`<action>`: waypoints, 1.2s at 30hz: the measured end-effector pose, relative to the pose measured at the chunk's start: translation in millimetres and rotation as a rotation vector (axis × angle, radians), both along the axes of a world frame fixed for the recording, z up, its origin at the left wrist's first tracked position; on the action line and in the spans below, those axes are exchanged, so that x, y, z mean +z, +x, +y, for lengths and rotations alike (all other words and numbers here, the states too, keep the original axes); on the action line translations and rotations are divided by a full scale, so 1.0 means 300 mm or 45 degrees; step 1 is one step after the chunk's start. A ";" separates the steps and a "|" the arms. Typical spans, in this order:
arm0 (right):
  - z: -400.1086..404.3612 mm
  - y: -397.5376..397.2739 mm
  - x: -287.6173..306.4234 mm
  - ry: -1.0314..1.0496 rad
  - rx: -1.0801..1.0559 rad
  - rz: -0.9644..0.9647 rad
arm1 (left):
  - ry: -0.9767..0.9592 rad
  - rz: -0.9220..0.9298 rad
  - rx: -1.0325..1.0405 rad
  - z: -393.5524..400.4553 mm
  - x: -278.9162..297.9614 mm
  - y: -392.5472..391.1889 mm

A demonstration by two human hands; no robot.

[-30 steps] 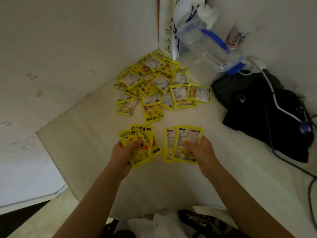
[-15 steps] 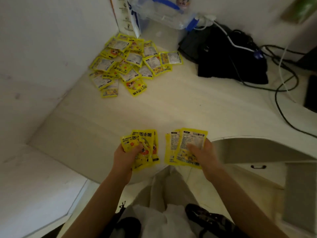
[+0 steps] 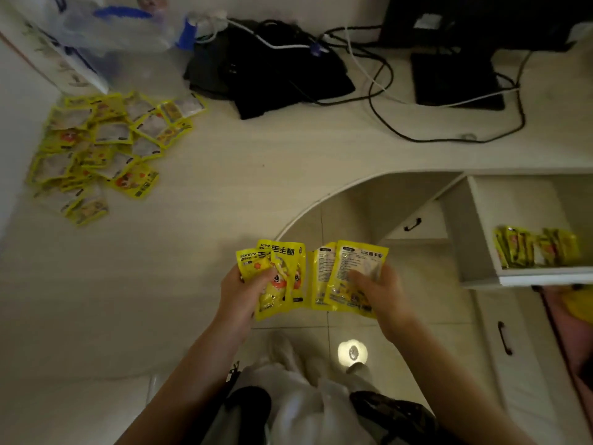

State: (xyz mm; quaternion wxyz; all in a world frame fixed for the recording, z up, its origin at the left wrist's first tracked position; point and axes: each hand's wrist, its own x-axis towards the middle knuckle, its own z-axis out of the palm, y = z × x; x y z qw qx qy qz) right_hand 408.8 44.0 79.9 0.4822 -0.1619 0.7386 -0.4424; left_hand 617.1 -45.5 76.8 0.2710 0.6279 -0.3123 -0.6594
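My left hand [image 3: 242,292] grips a fanned bunch of yellow hand-warmer packets [image 3: 282,274], printed fronts up. My right hand [image 3: 382,289] holds a second bunch of yellow packets [image 3: 345,273], backs with small print facing me. Both bunches hang side by side over the floor, just off the desk's curved front edge. A loose pile of the same yellow packets [image 3: 102,146] lies on the pale desk [image 3: 224,187] at the far left. More yellow packets [image 3: 536,248] stand in an open white drawer [image 3: 545,279] on the right.
Black cloth [image 3: 269,75], tangled black and white cables [image 3: 385,91] and a black monitor base [image 3: 455,81] sit at the back of the desk. A clear plastic container [image 3: 112,30] stands at the back left. White cabinet drawers with black handles [image 3: 503,337] are lower right; tiled floor lies below.
My view has swung right and back from the desk corner. Both hands, still holding their packets, have come off the desk over the floor. The open drawer has come into sight.
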 end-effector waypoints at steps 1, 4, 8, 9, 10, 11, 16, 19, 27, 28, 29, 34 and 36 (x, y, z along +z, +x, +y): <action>0.044 -0.032 -0.002 0.010 -0.048 0.001 | 0.000 -0.002 -0.048 0.020 -0.003 -0.041; 0.192 -0.135 -0.004 0.016 -0.200 0.000 | 0.000 -0.014 -0.169 0.095 -0.016 -0.177; 0.410 -0.284 -0.012 0.024 -0.360 -0.035 | -0.033 -0.061 -0.254 0.248 -0.022 -0.373; 0.455 -0.313 -0.011 0.028 -0.387 -0.049 | -0.033 -0.069 -0.268 0.284 -0.023 -0.410; 0.496 -0.342 -0.010 0.034 -0.416 -0.064 | -0.031 -0.067 -0.283 0.319 -0.025 -0.444; 0.549 -0.382 -0.006 0.040 -0.453 -0.080 | -0.025 -0.062 -0.307 0.364 -0.029 -0.492; 0.771 -0.571 0.009 0.054 -0.626 -0.090 | -0.004 -0.060 -0.382 0.545 -0.074 -0.729; 0.870 -0.674 0.013 0.054 -0.706 -0.085 | -0.001 -0.052 -0.476 0.616 -0.089 -0.865; 0.992 -0.927 0.011 0.051 -0.846 -0.082 | -0.045 -0.052 -0.627 0.659 -0.094 -1.175; 0.991 -0.961 0.009 0.048 -0.867 -0.084 | -0.047 -0.048 -0.632 0.654 -0.096 -1.213; 0.987 -0.997 0.008 0.047 -0.880 -0.086 | -0.044 -0.045 -0.636 0.648 -0.097 -1.253; 0.936 -1.185 -0.004 0.053 -0.885 -0.078 | -0.005 -0.023 -0.688 0.594 -0.118 -1.452; 0.907 -1.263 -0.006 0.063 -0.891 -0.076 | 0.017 -0.030 -0.690 0.559 -0.125 -1.539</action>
